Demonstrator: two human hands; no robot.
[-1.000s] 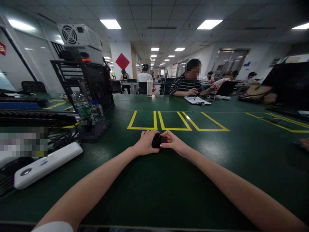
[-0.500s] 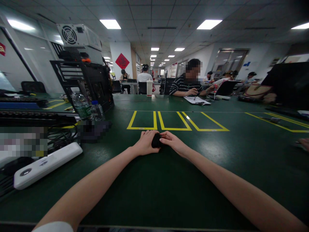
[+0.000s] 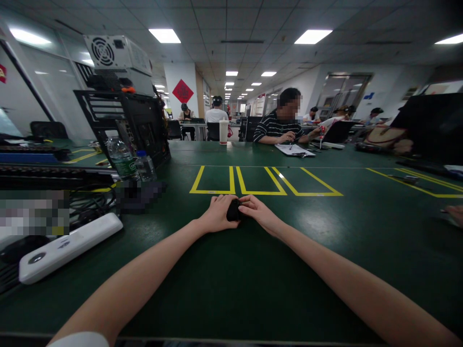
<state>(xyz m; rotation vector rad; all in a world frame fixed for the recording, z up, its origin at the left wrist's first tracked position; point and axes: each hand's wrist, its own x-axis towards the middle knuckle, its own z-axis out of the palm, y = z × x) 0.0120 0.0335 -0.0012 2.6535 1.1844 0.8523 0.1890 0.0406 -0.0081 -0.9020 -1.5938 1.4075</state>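
Our right hand (image 3: 258, 213) has changed its pose since the earliest frame: its thumb has come up closer to the forefinger, while our left hand (image 3: 217, 213) stays where it was. Between our two hands is one small black object (image 3: 233, 210), low over the green table (image 3: 231, 284) and just on our side of three yellow tape outlines (image 3: 264, 193). Our left fingers are curled partway, spread to the object's width, gripping it over the top with the thumb below. Our right thumb and forefinger are nearly together at the object's right edge (we cannot tell whether they pinch any part of it).

To our left lie one long white bar (image 3: 70, 248) and, farther off, two clear bottles (image 3: 123, 156), one larger than the other, standing beside one black computer case (image 3: 144, 127). Across the table we see one white cup (image 3: 223, 132) and one person in a striped top (image 3: 273, 127), seated over one clipboard (image 3: 293, 150) with white paper. At least five more people (image 3: 216, 113) sit beyond, small in our view. One other person's hand (image 3: 456, 214) shows at the right edge, well apart from ours.
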